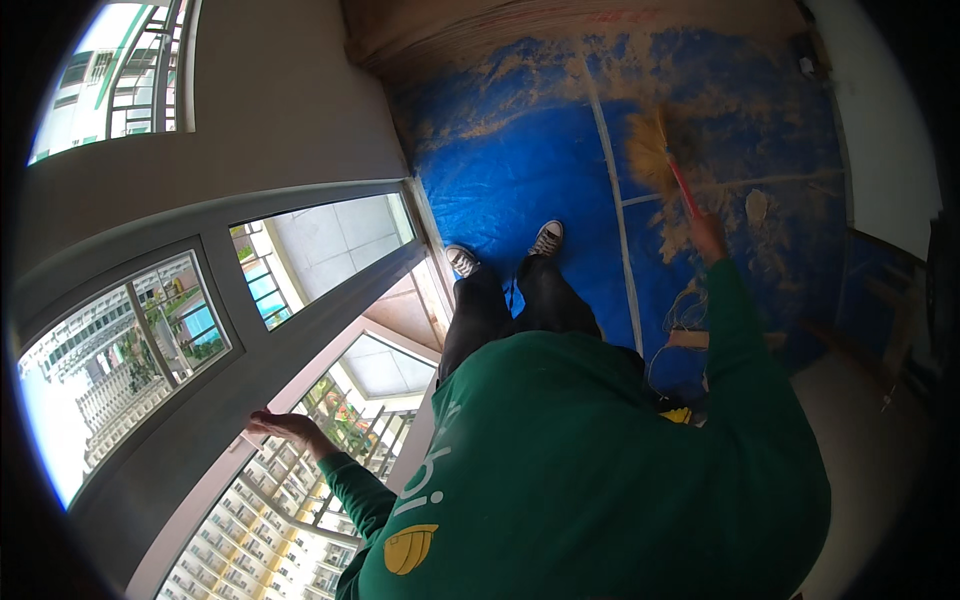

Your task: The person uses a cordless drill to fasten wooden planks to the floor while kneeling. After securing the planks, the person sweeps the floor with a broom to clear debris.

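My right hand is closed around the red handle of a broom, out to the right over the floor. The broom's tan bristles rest on a dusty blue floor sheet and look slightly blurred. Off to the left, my left hand is stretched toward the edge of a glazed door, beside its pale handle. Its fingers look extended and hold nothing I can see. Whether they touch the door frame, I cannot tell.
Sandy brown dust lies over the sheet, crossed by pale tape strips. A cord and a small board lie near my right forearm. Windows line the left wall. A white panel stands at right.
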Demonstrator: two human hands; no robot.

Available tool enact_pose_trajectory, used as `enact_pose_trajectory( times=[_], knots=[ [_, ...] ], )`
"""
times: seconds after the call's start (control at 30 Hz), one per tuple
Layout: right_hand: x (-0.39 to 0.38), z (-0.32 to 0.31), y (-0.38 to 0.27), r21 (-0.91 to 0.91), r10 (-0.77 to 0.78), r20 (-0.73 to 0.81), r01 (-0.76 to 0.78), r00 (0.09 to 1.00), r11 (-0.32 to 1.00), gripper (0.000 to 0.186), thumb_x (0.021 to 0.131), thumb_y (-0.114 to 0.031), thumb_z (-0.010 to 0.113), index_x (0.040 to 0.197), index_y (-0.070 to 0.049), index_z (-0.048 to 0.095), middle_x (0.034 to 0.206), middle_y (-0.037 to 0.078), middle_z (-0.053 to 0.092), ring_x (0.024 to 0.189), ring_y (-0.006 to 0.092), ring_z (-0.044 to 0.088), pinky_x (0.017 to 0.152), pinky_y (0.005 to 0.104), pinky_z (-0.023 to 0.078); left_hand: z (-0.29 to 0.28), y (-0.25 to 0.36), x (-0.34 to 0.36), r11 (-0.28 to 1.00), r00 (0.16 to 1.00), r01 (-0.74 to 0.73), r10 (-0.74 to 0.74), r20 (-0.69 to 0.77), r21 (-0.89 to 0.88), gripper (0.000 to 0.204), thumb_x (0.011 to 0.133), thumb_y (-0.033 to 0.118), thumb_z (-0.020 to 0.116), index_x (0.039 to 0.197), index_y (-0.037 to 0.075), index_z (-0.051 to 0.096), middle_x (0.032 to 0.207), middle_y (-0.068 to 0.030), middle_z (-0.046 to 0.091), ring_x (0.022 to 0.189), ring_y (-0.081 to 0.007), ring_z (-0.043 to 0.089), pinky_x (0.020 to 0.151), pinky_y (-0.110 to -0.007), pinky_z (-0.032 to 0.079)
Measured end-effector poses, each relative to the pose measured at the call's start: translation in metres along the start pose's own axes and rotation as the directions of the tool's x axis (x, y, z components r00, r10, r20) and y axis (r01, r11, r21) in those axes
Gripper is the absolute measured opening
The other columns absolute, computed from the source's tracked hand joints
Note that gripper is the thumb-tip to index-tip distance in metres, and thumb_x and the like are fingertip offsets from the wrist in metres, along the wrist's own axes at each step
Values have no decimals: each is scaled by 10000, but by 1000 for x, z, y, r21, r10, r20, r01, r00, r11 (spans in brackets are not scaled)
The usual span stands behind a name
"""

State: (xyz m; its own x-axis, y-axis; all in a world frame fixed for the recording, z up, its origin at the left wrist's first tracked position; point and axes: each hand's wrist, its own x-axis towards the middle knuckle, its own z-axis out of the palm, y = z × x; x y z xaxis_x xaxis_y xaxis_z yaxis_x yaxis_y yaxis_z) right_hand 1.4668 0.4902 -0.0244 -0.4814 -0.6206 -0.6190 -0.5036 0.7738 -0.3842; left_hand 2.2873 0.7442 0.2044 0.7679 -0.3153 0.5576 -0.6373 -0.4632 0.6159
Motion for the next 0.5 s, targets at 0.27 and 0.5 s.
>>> enact_pose_trajectory(
  times=[0.27,0.5],
  knots=[
    [-171,-84,-73,88,-8,272,-16,962,996,549,989,-145,612,1517,-2,569,801,-40,566,621,76,487,544,279,389,22,-87,-266,446,-300,598,-646,702,666,933,1041,693,501,1654,37,249,1536,-216,503,1197,-343,668,977,-466,535],
    [-179,40,-181,194,-127,567,18,814,981,510,984,-128,633,1476,5,605,828,-16,584,643,76,522,548,263,426,166,-110,-224,812,-436,331,-321,841,481,894,1041,646,555,1628,15,318,1463,-213,577,1186,-324,675,955,-439,547]
  ],
)
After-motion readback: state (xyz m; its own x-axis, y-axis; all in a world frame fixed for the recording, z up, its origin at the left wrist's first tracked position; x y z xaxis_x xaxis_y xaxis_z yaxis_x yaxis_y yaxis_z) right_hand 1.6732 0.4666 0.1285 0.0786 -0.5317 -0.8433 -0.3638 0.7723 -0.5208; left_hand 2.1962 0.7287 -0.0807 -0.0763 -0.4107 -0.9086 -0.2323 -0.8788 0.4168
